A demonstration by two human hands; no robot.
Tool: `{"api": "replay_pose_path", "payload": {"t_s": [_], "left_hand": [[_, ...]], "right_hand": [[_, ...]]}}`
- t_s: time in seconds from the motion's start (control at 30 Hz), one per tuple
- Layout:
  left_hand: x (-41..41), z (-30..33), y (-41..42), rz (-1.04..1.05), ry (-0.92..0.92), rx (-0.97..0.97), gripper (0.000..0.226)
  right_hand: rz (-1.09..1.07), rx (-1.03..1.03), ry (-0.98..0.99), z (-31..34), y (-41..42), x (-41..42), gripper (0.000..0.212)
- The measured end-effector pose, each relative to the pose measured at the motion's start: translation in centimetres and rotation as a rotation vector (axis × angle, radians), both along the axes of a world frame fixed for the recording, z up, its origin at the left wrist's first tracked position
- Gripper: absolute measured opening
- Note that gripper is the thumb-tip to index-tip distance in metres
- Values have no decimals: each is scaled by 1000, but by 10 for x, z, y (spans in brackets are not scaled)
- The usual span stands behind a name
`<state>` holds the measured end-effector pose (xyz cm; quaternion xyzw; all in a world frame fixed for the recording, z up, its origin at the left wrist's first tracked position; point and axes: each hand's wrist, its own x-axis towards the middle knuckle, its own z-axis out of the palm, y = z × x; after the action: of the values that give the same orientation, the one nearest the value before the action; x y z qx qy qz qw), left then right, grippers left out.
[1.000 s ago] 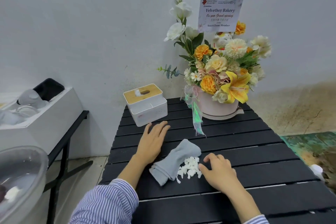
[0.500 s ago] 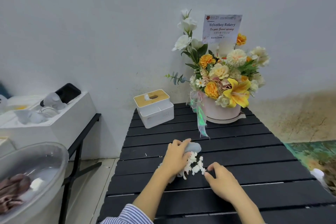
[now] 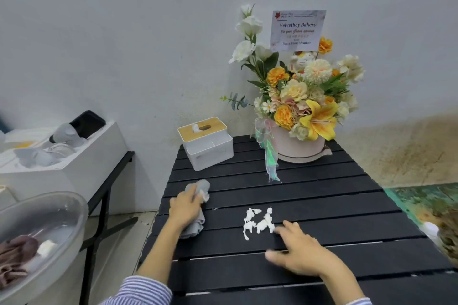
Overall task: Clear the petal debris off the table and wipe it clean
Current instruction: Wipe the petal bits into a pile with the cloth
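Gathering petals (image 3: pixel 257 223) on the table (image 3: pixel 322 195): our left hand (image 3: pixel 186 208) grips the cloth (image 3: pixel 202 187), right hand (image 3: pixel 301 252) open flat; next we probably scoop the pile.

Left hand (image 3: pixel 186 208) on grey cloth (image 3: pixel 198 189), white petals (image 3: pixel 259 223) beside right hand (image 3: pixel 301 254)

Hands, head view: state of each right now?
Left hand: closed on the grey cloth.
Right hand: open, empty, fingertips at the white petals.
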<state>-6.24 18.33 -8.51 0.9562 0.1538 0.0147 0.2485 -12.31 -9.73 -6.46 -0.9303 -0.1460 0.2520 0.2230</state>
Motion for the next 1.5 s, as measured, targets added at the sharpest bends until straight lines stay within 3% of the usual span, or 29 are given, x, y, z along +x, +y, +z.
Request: {"api": "replay_pose_path", "payload": {"t_s": [0.07,0.1,0.27,0.43,0.63,0.87,0.97,1.03,1.1,1.2,1.3,1.5], "left_hand": [[-5,-18,-6,29,-44,137,49],[-5,-21,-9,43,-92,163,48],[3,-23,-9,45,-252,198,40],[22,-28,1,20,-272,157,40],[37,-23,-14,-153,-207,106,41],[7,-17,-99,-504,-211,71,50],[-15,-15,-118,-613,-171,-161,51],[-24,1,-110,-458,-206,-391,49],[-25,11,-86,-250,-311,-424,45],[-31,1,-66,-53,-252,-229,40],[-44,-20,-88,35,-185,89,46],[-34,-26,-87,66,-272,155,46]], "right_hand": [[130,-130,52,-7,4,-10,109],[149,-169,49,-10,7,-13,118],[134,-240,7,-19,17,-18,123],[108,-273,15,-22,32,-16,125],[115,-257,38,-10,28,-11,119],[88,-3,198,13,-4,5,83],[115,19,209,12,-11,6,80],[113,38,198,11,-16,6,76],[111,43,187,10,-22,5,70],[84,57,166,10,-31,4,57],[54,73,115,9,-35,7,45],[-123,249,82,2,-41,-1,36]]}}
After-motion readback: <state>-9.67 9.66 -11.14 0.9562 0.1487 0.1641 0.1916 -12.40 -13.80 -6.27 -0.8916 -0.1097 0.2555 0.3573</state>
